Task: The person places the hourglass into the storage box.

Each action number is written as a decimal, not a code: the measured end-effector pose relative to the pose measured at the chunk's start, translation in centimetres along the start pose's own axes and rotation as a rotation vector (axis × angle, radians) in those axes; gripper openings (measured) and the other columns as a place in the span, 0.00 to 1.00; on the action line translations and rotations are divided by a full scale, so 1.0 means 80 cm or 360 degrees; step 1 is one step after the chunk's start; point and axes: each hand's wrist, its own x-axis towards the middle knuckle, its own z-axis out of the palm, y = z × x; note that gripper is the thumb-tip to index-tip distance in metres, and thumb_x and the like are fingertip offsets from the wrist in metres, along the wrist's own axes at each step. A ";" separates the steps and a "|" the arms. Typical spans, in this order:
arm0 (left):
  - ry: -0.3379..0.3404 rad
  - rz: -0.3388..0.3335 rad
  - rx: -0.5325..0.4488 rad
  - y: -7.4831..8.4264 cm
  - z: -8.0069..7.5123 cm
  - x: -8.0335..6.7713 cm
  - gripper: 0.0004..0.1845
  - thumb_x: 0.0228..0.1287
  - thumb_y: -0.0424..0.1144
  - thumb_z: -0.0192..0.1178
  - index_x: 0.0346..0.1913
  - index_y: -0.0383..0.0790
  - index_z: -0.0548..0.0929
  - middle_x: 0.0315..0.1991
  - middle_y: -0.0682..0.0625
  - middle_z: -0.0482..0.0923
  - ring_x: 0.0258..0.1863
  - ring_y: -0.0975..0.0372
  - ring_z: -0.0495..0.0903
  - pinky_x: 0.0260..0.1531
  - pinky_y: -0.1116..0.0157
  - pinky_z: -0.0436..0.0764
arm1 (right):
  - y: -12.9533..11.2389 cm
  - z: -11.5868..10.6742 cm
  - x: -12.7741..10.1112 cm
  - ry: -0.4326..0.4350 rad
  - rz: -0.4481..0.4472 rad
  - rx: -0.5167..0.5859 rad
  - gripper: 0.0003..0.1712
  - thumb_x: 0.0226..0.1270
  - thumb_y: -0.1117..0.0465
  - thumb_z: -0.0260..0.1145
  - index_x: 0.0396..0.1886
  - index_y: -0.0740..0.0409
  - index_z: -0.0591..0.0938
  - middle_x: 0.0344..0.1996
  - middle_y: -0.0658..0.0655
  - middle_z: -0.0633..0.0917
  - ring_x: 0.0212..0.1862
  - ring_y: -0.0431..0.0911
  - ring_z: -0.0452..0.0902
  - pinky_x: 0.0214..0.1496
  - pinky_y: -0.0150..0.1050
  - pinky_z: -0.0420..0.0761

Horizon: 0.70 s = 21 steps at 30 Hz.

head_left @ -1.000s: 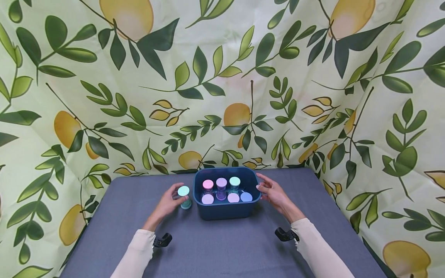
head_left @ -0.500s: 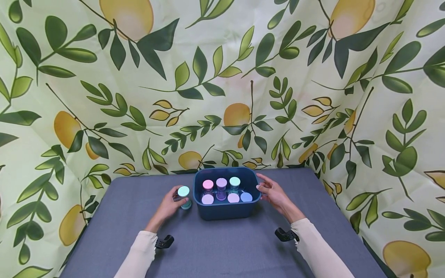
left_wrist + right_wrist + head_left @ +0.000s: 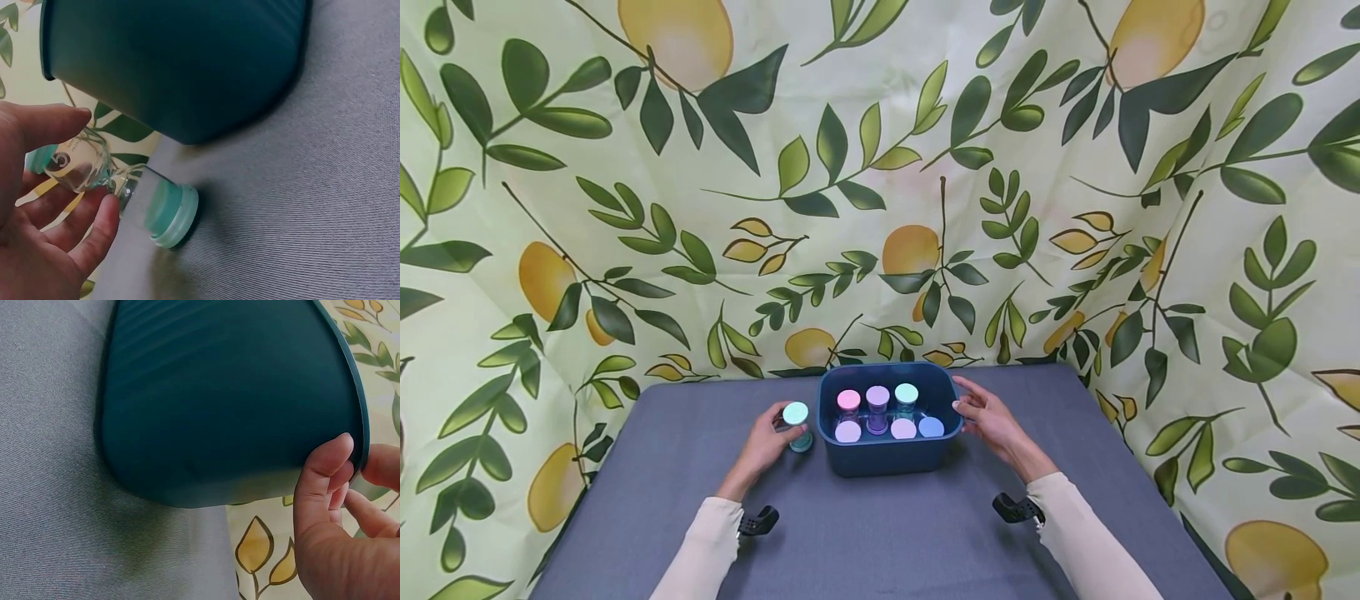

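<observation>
My left hand [image 3: 763, 443] holds a sand timer [image 3: 795, 413] with mint-green caps just left of the dark blue bin [image 3: 887, 458]. In the left wrist view the thumb and fingers surround the timer's clear upper bulb [image 3: 81, 161], which bears a printed 5, and its lower cap [image 3: 172, 214] is right at the tabletop. At the bin's right end my right hand [image 3: 996, 423] pinches the rim between thumb and fingers, as the right wrist view shows. Inside the bin stand several more timers, among them a pink-capped timer [image 3: 848, 400], a purple timer [image 3: 877, 398] and a mint-capped timer [image 3: 906, 393].
The bin's front row has pale lilac caps and a blue cap [image 3: 932, 427]. A grey-blue cloth [image 3: 880, 542] covers the table. Behind and beside it hangs a lemon-and-leaf printed curtain [image 3: 850, 275]. A black wrist device [image 3: 760, 521] sits on each forearm.
My left forearm has shifted slightly to the right, and the left fingers have drawn closer around the mint-capped sand timer. The right hand and the bin stay in place.
</observation>
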 end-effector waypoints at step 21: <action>-0.0009 0.0056 0.0032 0.053 -0.040 -0.003 0.27 0.60 0.37 0.68 0.62 0.35 0.74 0.57 0.36 0.79 0.60 0.44 0.75 0.60 0.46 0.73 | -0.001 -0.003 0.000 -0.0056 -0.0007 0.0066 0.33 0.73 0.63 0.59 0.75 0.46 0.64 0.39 0.52 0.75 0.35 0.43 0.74 0.36 0.33 0.79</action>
